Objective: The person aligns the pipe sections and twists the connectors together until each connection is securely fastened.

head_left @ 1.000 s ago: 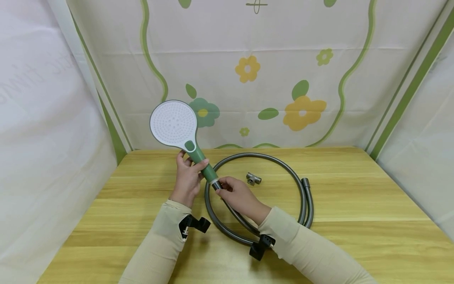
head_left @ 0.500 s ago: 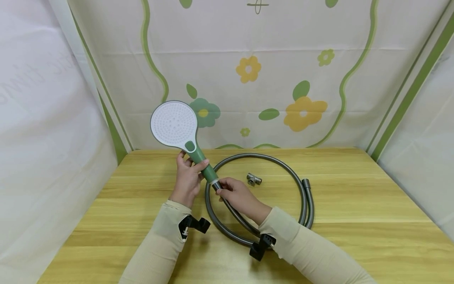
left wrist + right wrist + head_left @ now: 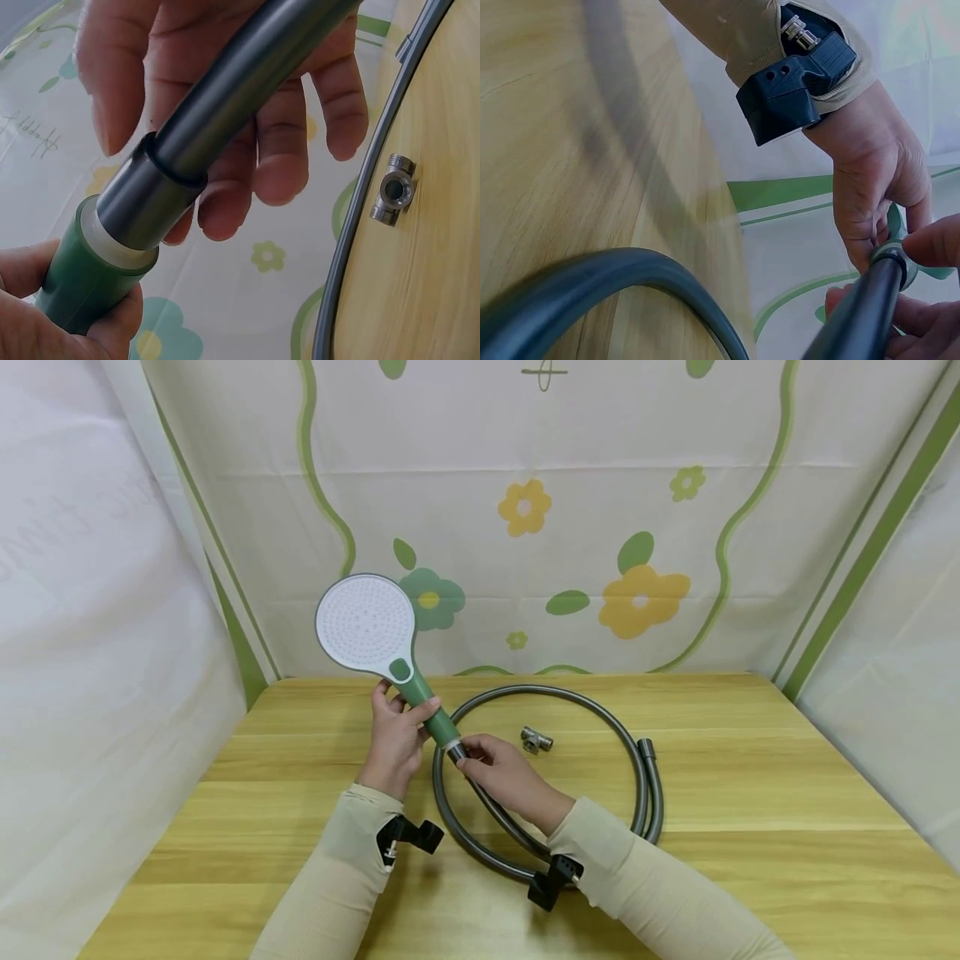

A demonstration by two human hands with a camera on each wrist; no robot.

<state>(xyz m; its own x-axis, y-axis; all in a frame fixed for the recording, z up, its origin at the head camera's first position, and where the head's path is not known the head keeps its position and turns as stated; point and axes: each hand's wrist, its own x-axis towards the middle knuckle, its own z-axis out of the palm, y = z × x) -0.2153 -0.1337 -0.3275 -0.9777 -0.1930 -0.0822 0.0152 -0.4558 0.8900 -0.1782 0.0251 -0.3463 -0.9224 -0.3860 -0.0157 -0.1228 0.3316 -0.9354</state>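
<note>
In the head view, a green and white hand shower head (image 3: 365,622) is tilted to the upper left, its spray face toward the camera. My left hand (image 3: 395,739) grips its green handle (image 3: 442,727). A dark grey shower hose (image 3: 547,687) meets the handle's lower end at a metal nut (image 3: 146,199); a white ring shows between nut and handle in the left wrist view. My right hand (image 3: 513,777) has its thumb and fingers around this nut, the other fingers spread behind the hose. The threads inside the joint are hidden.
The hose lies in a loop on the wooden table (image 3: 300,827), its free end (image 3: 647,747) at the right. A small metal tee valve (image 3: 536,740) lies inside the loop. White flowered fabric walls (image 3: 525,427) stand behind and at both sides.
</note>
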